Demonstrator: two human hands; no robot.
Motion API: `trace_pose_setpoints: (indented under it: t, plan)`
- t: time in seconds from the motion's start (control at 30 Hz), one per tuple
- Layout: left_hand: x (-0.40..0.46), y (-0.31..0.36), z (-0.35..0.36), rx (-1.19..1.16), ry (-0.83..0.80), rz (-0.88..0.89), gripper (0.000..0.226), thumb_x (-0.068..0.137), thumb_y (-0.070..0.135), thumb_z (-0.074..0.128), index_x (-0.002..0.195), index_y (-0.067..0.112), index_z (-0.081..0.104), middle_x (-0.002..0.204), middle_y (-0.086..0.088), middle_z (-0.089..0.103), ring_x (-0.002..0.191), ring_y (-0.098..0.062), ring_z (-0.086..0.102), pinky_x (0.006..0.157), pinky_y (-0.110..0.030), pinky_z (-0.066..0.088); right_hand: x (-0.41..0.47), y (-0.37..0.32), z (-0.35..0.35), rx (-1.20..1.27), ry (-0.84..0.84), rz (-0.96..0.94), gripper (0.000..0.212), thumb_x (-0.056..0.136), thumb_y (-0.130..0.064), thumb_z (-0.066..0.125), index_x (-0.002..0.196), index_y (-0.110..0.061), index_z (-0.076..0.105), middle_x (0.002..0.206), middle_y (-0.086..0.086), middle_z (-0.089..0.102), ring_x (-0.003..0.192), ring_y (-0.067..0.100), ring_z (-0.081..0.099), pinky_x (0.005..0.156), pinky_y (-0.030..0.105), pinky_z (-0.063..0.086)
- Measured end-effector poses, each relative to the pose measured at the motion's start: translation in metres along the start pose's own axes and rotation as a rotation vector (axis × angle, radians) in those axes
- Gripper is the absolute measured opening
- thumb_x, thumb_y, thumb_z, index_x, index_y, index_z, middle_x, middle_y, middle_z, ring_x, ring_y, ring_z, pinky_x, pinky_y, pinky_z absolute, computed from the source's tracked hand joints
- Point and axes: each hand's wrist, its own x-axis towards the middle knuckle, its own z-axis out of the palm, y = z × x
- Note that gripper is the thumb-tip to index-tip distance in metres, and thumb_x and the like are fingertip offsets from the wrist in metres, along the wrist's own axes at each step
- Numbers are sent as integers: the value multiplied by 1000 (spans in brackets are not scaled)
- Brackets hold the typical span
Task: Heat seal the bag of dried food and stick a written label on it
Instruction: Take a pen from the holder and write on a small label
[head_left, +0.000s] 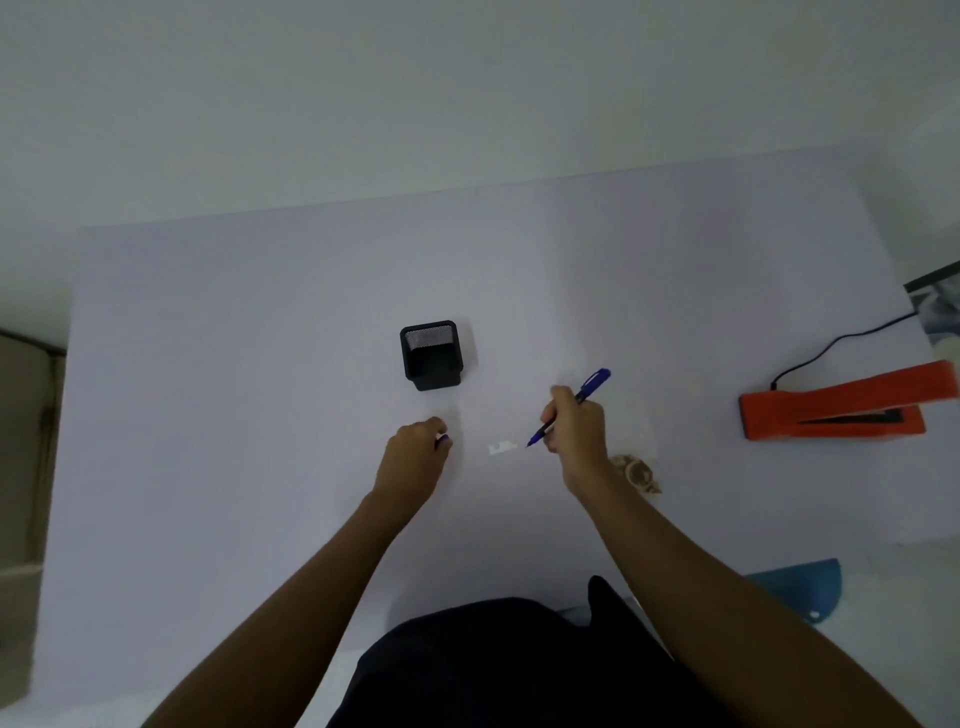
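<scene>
My right hand (574, 426) grips a blue pen (592, 384), whose tip points down-left just right of a small white label (502, 446) lying flat on the table. A mark shows on the label. My left hand (415, 449) is curled to the left of the label with a small blue piece, apparently the pen cap (444, 440), at its fingertips. A clear bag of dried food (638, 470) lies right behind my right wrist, partly hidden by it. The orange heat sealer (836, 408) sits at the right with its jaw raised.
A black mesh pen holder (431, 355) stands beyond my hands. The sealer's black cord (831, 345) runs off toward the table's right edge. A blue object (802, 584) lies near the front right. The table (234, 364) is pale lilac.
</scene>
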Motion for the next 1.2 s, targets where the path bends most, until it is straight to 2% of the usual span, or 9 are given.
trace_pose_setpoints:
  t: [0.1, 0.2, 0.4, 0.53, 0.6, 0.77, 0.9, 1.03, 1.2]
  plan:
    - [12, -6, 14, 161, -47, 21, 16, 97, 13, 55, 94, 3, 67, 89, -14, 69, 76, -27, 64, 72, -36, 55, -3, 23, 6, -57, -61, 6, 42, 97, -23, 56, 58, -7, 57, 46, 3, 48, 36, 13, 41, 40, 23, 38]
    - [18, -10, 21, 167, -29, 30, 20, 96, 11, 53, 87, 4, 69, 84, -12, 66, 73, -26, 63, 71, -36, 55, -3, 37, 6, -64, -77, 28, 44, 97, -23, 57, 56, -8, 58, 44, 1, 48, 36, 13, 42, 40, 24, 38]
    - [20, -21, 27, 147, -54, 35, 19, 96, 17, 56, 89, 5, 69, 83, -12, 70, 72, -27, 65, 71, -41, 56, 7, 49, 4, -71, -99, 36, 46, 99, -24, 56, 57, -6, 58, 48, 6, 48, 38, 14, 42, 40, 22, 39]
    - [21, -21, 27, 201, -38, 59, 18, 93, 20, 61, 101, 5, 69, 94, -12, 69, 83, -29, 65, 74, -38, 56, 17, 53, 5, -85, -93, -1, 46, 100, -26, 55, 60, -4, 61, 48, 5, 52, 37, 12, 46, 43, 22, 41]
    - [19, -18, 27, 285, 11, 104, 28, 89, 25, 68, 111, 7, 68, 102, -12, 68, 93, -29, 61, 78, -39, 55, 22, 56, 5, -60, -73, -50, 47, 102, -28, 53, 66, -2, 65, 52, 9, 59, 41, 12, 52, 45, 22, 44]
    - [15, 9, 38, 349, 33, 248, 42, 90, 34, 68, 124, 11, 64, 114, -12, 66, 104, -29, 59, 87, -42, 52, 30, 65, 8, -58, -84, -149, 36, 103, -33, 52, 97, -6, 75, 82, 11, 76, 54, 13, 60, 51, 18, 50]
    - [15, 23, 58, 378, -9, 287, 32, 90, 33, 69, 115, 14, 69, 108, -9, 68, 98, -25, 60, 84, -37, 51, 32, 66, 17, -169, -104, -240, 24, 101, -29, 56, 101, -10, 72, 89, 2, 74, 61, 0, 63, 61, 13, 51]
    - [12, 28, 64, 427, -25, 267, 15, 86, 27, 76, 99, 19, 75, 93, -3, 69, 87, -21, 59, 77, -33, 49, 34, 68, 26, -250, -139, -335, 13, 100, -30, 58, 91, -25, 66, 84, 2, 71, 74, 16, 68, 71, 28, 57]
    - [15, 33, 65, 375, -14, 235, 9, 86, 21, 75, 94, 17, 75, 88, -2, 70, 85, -20, 58, 77, -34, 50, 35, 72, 33, -349, -160, -405, 16, 101, -30, 57, 94, -18, 65, 83, -3, 68, 75, 7, 65, 68, 14, 52]
